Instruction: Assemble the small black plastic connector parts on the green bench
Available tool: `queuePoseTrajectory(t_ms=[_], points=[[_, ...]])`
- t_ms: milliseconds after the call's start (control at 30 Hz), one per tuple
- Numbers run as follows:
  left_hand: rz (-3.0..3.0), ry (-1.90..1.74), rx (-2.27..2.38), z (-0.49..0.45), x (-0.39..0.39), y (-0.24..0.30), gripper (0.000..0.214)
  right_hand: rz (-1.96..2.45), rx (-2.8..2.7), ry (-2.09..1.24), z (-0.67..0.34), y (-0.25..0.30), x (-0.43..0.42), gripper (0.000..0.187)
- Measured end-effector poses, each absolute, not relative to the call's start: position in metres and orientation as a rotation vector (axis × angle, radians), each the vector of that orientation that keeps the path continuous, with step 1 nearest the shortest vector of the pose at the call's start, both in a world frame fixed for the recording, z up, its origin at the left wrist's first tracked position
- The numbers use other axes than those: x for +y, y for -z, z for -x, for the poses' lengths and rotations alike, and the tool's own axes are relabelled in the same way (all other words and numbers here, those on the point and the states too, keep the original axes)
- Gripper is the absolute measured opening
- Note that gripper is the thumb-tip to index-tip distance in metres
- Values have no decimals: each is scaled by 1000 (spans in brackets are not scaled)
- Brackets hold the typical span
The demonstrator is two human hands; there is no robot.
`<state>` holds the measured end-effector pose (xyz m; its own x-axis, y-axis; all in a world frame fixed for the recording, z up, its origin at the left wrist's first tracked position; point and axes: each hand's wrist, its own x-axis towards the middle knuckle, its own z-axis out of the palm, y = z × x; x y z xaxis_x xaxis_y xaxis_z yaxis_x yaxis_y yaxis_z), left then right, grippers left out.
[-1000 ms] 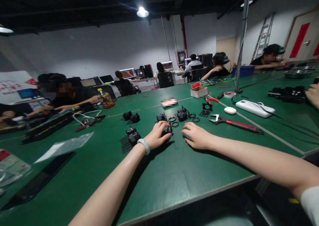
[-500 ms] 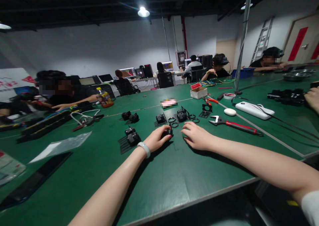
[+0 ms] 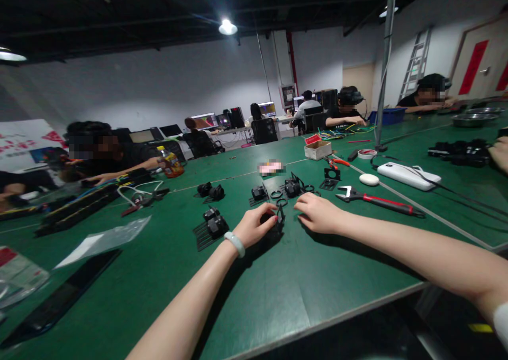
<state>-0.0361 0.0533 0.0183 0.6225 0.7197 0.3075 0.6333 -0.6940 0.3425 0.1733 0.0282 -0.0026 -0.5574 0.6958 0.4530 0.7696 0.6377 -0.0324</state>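
My left hand (image 3: pixel 256 225), with a pale bangle at the wrist, pinches a black plastic part (image 3: pixel 281 214) just above the green table. A thin upright plate shows past the fingertips; the rest of the part is hidden. My right hand (image 3: pixel 319 213) rests on the table a little to the right, fingers apart and slightly curled, holding nothing. Beyond the hands lie black rings (image 3: pixel 277 195) and black assemblies with slatted bases, one in the middle (image 3: pixel 292 187) and one beside it (image 3: pixel 259 193). Another such assembly (image 3: pixel 214 225) sits left of my left hand.
To the right lie an adjustable wrench (image 3: pixel 383 201), a white oval object (image 3: pixel 369 179), a white power bank (image 3: pixel 408 176) and a black square bracket (image 3: pixel 332 176). A small box (image 3: pixel 317 149) stands farther back. A plastic bag (image 3: pixel 105 241) lies left. Co-workers sit around the table.
The black part in my left hand has been raised or turned, so its upright plate now shows. My right hand stays open in about the same place; the view has shifted slightly.
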Motion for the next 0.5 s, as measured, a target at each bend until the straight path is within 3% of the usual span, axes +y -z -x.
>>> queuePoseTrajectory(t_ms=[500], points=[[-2830, -425, 1154, 50, 62, -17, 24, 1402, -2641, 233, -125, -3, 113, 18]])
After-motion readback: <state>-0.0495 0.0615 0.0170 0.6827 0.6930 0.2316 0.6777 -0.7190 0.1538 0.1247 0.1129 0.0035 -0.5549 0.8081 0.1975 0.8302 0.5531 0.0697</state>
